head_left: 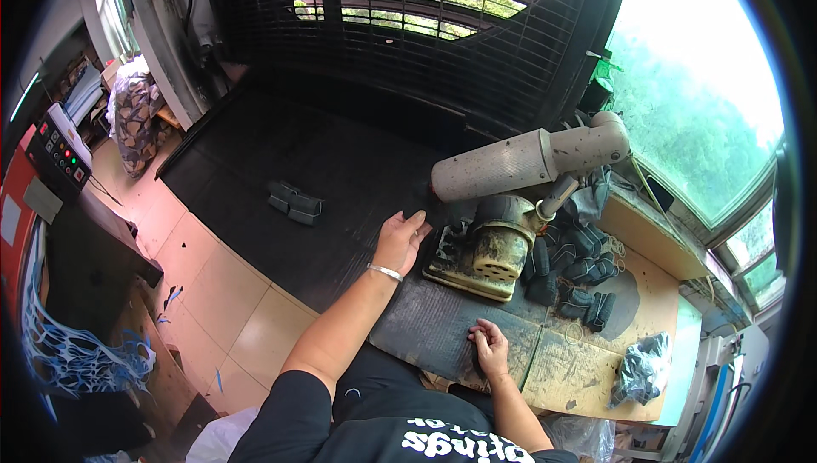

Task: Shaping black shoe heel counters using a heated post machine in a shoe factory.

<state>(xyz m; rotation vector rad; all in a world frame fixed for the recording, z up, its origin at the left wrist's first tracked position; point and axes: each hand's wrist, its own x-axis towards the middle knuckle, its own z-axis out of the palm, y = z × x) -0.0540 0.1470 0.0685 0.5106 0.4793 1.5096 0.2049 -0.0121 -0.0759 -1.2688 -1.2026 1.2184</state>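
Observation:
My left hand (402, 242), with a silver bangle at the wrist, hovers over the dark tabletop just left of a grimy cream bench machine (500, 246). Its fingers are stretched toward the machine, and I see nothing in them. Close to my body, my right hand (489, 350) is at the worn board (442, 337) in front of the machine. Its fingers are curled in, and whatever they hold, if anything, is hidden. A dark banded bundle (295, 203) lies alone to the left. More dark bundles (583, 254) are heaped right of the machine.
A thick grey duct (494, 165) reaches over the machine from the right. Behind the black table (247, 148) stands a dark grille (391, 29). A crumpled plastic bag (642, 368) sits at the board's right end. At far left are a control panel (61, 152) and blue netting (77, 344).

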